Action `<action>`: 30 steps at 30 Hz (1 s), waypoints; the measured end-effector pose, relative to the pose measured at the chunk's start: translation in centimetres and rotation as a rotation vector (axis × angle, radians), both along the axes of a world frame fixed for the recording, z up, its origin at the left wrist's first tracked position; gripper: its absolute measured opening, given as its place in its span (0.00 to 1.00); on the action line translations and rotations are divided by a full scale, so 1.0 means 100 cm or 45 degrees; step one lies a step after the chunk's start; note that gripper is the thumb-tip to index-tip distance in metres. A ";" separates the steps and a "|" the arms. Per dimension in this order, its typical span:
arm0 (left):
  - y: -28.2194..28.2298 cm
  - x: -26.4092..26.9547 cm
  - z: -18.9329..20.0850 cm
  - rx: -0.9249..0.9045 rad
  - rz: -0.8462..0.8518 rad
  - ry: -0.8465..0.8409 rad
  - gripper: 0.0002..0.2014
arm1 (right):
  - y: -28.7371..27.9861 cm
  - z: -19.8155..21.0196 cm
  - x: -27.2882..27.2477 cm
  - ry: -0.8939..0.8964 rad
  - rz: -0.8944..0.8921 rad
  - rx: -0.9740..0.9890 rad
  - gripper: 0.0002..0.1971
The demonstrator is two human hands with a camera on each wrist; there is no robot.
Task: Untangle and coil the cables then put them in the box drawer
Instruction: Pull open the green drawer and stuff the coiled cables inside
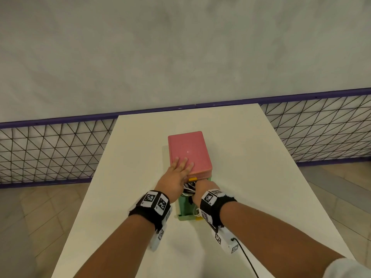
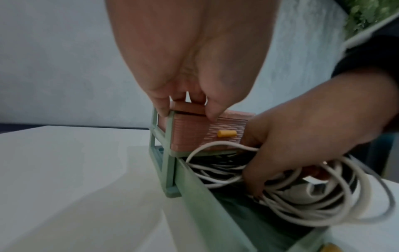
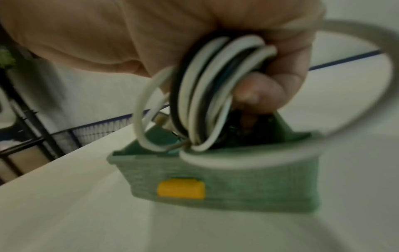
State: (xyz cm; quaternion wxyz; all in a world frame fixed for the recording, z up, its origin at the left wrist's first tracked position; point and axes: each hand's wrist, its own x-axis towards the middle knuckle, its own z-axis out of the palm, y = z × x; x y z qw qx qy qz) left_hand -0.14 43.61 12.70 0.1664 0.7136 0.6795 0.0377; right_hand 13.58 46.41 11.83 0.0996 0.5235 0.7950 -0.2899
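A small drawer box with a pink top (image 1: 189, 150) stands mid-table. Its green lower drawer (image 1: 185, 208) is pulled out toward me, with a yellow knob (image 3: 180, 188) on its front. My left hand (image 1: 177, 173) lies flat on the pink top, fingers straight. My right hand (image 1: 203, 190) grips a coil of white and black cables (image 2: 291, 185) and holds it down inside the open green drawer (image 2: 194, 184). Some white loops hang over the drawer's rim (image 3: 215, 158). The pink upper drawer (image 2: 205, 131) is closed, with its own yellow knob (image 2: 226, 133).
The white table (image 1: 251, 157) carries only the box. A purple-framed mesh fence (image 1: 50, 151) runs behind it under a grey wall. A black wire (image 1: 247, 257) trails from my right wristband over the table's near edge.
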 end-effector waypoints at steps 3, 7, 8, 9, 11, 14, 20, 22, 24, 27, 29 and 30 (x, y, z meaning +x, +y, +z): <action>-0.001 0.000 -0.002 0.027 0.007 -0.013 0.29 | -0.002 -0.007 0.002 0.114 -0.102 0.090 0.12; -0.002 0.002 -0.002 0.062 0.036 -0.039 0.28 | -0.017 -0.011 0.012 0.389 -0.195 0.183 0.34; -0.002 0.003 -0.001 0.062 0.035 -0.034 0.29 | -0.021 -0.009 0.017 0.381 -0.147 0.232 0.35; -0.003 0.003 -0.001 0.064 0.036 -0.035 0.29 | -0.027 -0.007 0.022 0.346 -0.077 0.294 0.35; -0.003 0.003 -0.001 0.071 0.041 -0.037 0.29 | -0.041 -0.007 0.034 0.343 0.067 0.384 0.36; -0.002 0.003 -0.001 0.065 0.060 -0.044 0.28 | -0.060 -0.019 0.049 0.344 0.297 0.462 0.33; -0.002 0.004 -0.002 0.080 0.056 -0.014 0.27 | -0.048 -0.042 0.058 0.121 0.486 0.633 0.28; -0.002 0.005 -0.002 0.076 0.052 -0.007 0.28 | -0.040 -0.043 0.056 0.097 0.552 0.655 0.27; -0.002 0.005 -0.003 0.072 0.052 -0.001 0.28 | -0.037 -0.044 0.053 0.037 0.621 0.645 0.29; -0.002 0.003 -0.003 0.076 0.048 0.011 0.27 | -0.036 -0.043 0.046 -0.020 0.600 0.578 0.27; -0.001 0.002 -0.003 0.077 0.041 0.009 0.26 | -0.036 -0.043 0.039 -0.029 0.576 0.503 0.25; 0.000 0.001 -0.002 0.076 0.039 0.002 0.26 | -0.036 -0.043 0.034 -0.038 0.573 0.480 0.25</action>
